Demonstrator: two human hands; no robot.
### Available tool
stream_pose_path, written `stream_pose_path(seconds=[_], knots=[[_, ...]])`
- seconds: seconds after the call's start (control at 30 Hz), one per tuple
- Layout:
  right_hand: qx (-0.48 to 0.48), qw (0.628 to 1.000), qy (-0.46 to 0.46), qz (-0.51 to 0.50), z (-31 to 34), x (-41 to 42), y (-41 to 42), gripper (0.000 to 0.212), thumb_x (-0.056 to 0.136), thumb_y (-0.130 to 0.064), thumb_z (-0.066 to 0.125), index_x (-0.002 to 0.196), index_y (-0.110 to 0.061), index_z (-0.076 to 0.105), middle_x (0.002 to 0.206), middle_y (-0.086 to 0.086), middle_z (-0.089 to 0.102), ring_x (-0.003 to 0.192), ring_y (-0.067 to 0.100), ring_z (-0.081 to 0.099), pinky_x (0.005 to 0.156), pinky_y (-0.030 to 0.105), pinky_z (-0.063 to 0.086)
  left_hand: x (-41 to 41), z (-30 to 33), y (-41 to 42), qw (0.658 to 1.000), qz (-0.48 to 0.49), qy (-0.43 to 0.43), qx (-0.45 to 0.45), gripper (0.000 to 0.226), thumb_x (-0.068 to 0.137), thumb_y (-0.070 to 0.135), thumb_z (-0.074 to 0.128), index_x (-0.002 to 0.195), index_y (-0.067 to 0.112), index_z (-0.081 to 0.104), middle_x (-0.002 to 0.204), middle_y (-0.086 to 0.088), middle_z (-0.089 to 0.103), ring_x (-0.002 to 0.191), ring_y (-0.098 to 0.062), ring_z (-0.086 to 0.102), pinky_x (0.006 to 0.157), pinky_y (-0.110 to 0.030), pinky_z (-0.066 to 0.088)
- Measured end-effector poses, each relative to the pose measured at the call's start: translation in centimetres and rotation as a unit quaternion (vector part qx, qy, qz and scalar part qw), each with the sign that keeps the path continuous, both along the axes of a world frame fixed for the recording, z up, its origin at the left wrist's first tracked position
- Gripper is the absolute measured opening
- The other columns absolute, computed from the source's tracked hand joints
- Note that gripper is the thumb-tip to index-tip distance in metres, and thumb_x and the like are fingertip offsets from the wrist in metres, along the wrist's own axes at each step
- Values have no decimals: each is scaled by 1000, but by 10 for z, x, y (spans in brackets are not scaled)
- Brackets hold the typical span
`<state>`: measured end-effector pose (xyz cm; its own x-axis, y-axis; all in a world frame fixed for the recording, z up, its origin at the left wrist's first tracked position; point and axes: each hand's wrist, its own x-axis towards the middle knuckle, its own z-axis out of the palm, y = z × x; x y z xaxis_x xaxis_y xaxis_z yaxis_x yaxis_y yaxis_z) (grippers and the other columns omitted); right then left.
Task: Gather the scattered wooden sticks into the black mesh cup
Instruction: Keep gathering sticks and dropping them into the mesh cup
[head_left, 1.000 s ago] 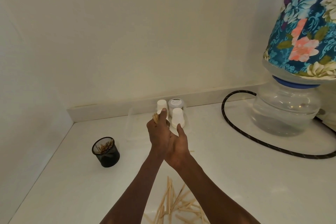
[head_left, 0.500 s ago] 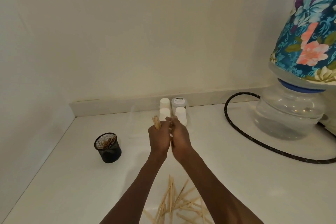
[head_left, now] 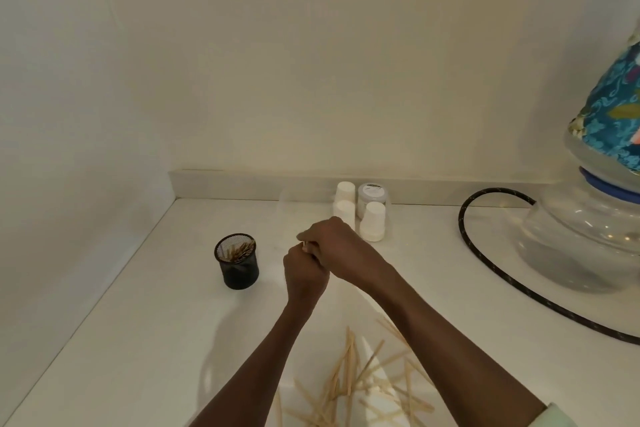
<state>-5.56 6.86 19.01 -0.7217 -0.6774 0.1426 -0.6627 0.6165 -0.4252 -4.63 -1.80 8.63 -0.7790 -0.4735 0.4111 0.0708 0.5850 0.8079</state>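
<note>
The left hand (head_left: 304, 274), fisted around a small bundle of pale wooden sticks (head_left: 306, 246), has dropped lower as the right hand (head_left: 337, 246) now closes over it, left of which waits the black mesh cup (head_left: 237, 262), suggesting a drop-in next.

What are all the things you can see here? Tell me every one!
black mesh cup: one, black, on the counter's left side, some sticks already inside
scattered wooden sticks: many, pale wood, loose pile at the near edge
white bottles: three, white, by the back wall
small jar: one, clear with pale lid, behind the bottles
hose: one, black, curving on the right
water jug: one, clear, far right, under a floral cover
counter: one, white
left hand: one, closed around a few sticks
right hand: one, fingers at the sticks' tips
</note>
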Motion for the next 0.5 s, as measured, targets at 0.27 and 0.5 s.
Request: stream_pose_path(seconds=[0.27, 0.5], knots=[[3, 995, -102, 3, 9, -8, -28, 21, 76, -4, 72, 93, -14, 78, 88, 0, 72, 78, 8, 62, 63, 16, 45, 12, -11, -38, 988, -81, 4, 131, 53, 73, 26, 74, 119, 20, 49, 83, 24, 66, 77, 2, 67, 61, -14, 52], [16, 994, -102, -29, -2, -7, -65, 17, 73, 1, 72, 87, -6, 80, 83, 10, 76, 78, 22, 72, 69, 29, 56, 14, -24, -74, 993, -90, -51, 64, 42, 73, 26, 80, 104, 19, 53, 77, 26, 63, 70, 6, 62, 56, -7, 42]])
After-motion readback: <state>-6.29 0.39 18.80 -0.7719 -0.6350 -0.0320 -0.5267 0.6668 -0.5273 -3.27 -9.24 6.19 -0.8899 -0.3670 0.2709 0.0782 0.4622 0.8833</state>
